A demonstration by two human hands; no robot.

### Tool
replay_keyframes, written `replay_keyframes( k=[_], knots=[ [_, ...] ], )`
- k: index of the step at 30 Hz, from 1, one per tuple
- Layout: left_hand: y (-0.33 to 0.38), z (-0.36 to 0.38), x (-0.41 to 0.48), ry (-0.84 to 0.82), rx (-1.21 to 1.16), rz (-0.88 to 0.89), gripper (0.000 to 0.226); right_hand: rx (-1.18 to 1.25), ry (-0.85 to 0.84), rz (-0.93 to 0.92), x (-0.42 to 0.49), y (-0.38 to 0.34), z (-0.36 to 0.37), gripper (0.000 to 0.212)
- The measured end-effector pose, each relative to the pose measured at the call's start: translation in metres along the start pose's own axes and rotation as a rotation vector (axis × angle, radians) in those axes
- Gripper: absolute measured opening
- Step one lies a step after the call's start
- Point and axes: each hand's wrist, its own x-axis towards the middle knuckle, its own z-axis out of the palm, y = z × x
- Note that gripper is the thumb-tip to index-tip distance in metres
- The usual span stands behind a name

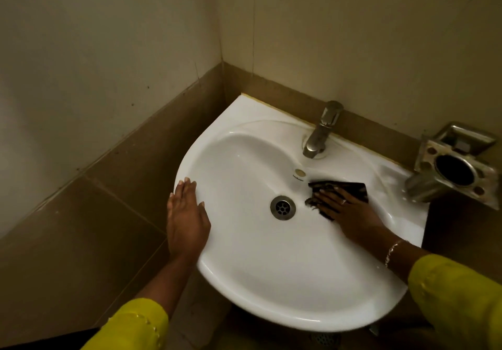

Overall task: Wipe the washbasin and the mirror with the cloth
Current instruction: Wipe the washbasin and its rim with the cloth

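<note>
A single head-worn camera looks steeply down and forward from close above the white washbasin [271,254], facing a wall corner. Its wide angle bends the tiled walls and takes in both forearms entering from the bottom edge, with the tap [320,129] toward the upper right.

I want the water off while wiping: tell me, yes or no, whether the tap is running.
No: no water comes from the tap, while the right hand presses the cloth inside the washbasin.
</note>
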Motion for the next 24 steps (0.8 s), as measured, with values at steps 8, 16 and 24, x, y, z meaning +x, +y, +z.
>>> replay_keyframes(
  k=[8,16,24],
  knots=[
    [-0.003,0.0,0.0,-0.004,-0.007,0.005,0.053,-0.39,0.08,-0.055,0.047,-0.016,-0.021,0.062],
    [-0.001,-0.001,-0.001,-0.004,-0.023,-0.008,0.053,-0.437,-0.132,0.031,0.114,-0.054,-0.039,0.06],
    [-0.002,0.0,0.0,-0.011,-0.038,-0.016,0.054,0.269,0.101,0.059,0.155,-0.075,-0.056,0.054]
  ],
)
